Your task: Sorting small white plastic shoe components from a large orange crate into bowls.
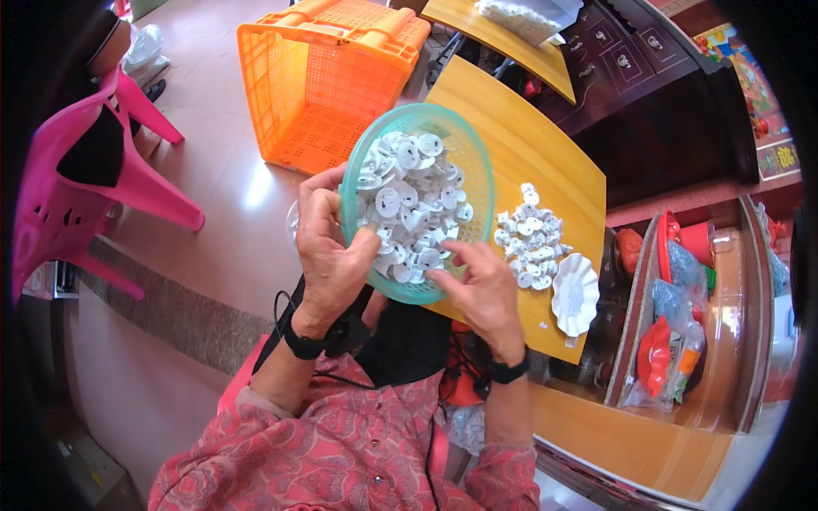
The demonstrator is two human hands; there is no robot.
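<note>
- The left hand (328,255) has its fingers (317,189) clenched over the near rim of a round green basket (477,162), thumb pressed to the rim's outside, holding the basket tilted above the person's lap.
- The right hand (481,285) lies at the basket's lower edge, its fingers (453,249) curled loosely among the small white plastic pieces (409,213) inside; whether they pinch one cannot be told.
- The white pieces are round discs with short stems, heaped to fill most of the basket.
- Both wrists wear black bands, and the sleeves are a pink patterned fabric.
- Just right of the basket, on a yellow wooden tabletop (528,136), sits a loose pile of the same white pieces (530,247).
- Near that pile, toward the tabletop's near corner, lies a white scalloped dish (575,294).
- Beyond the basket, an orange plastic crate (328,77) lies on its side on the tiled floor.
- A pink plastic chair (77,187) stands well apart at far left.
</note>
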